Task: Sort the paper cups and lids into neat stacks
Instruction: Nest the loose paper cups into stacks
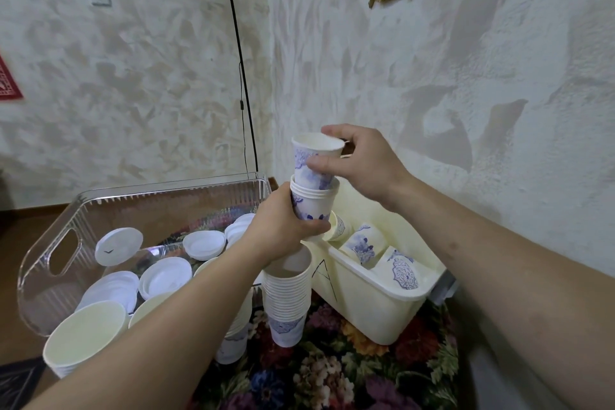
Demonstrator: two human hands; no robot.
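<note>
My left hand [281, 230] grips a short stack of white paper cups with blue print [314, 201], held in the air. My right hand [361, 161] pinches a single cup [316, 156] by its rim and side, its base sitting inside the top of that stack. Below stands a tall stack of cups [288, 296] on the floral cloth. A second stack [233, 339] stands partly hidden behind my left forearm. Loose cups [397, 268] lie in a cream plastic bin [376, 306]. White lids [166, 276] lie scattered in a clear plastic bin [53, 263].
Large cream cups [83, 333] stand at the near left, in front of the clear bin. A black lamp pole [239, 53] rises behind the clear bin in the wall corner. The textured wall runs close along the right side.
</note>
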